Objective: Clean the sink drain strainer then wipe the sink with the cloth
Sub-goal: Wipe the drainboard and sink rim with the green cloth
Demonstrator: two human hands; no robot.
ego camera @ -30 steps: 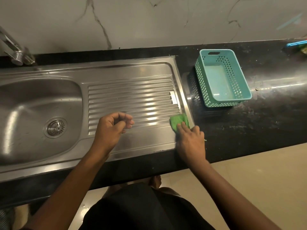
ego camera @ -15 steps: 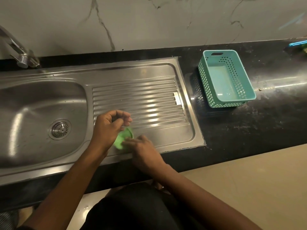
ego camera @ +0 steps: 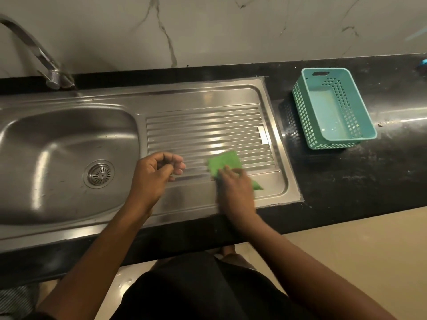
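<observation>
A steel sink [ego camera: 57,135] takes up the left, with the round drain strainer [ego camera: 99,174] seated in the basin floor. Its ribbed drainboard [ego camera: 208,125] runs to the right. My right hand [ego camera: 235,190] presses a green cloth [ego camera: 223,162] flat onto the near right part of the drainboard, fingers spread over it, blurred by motion. My left hand [ego camera: 157,176] hovers over the drainboard's left end, fingers curled loosely, holding nothing that I can see.
A teal perforated basket [ego camera: 332,107] stands on the black counter [ego camera: 369,176] right of the sink. A curved tap [ego camera: 39,54] rises at the back left. A marble wall runs behind. The counter's front edge lies just below my wrists.
My right hand has slid the green cloth back to the right along the drainboard, away from my left hand. The left hand has stayed over the drainboard's left end.
</observation>
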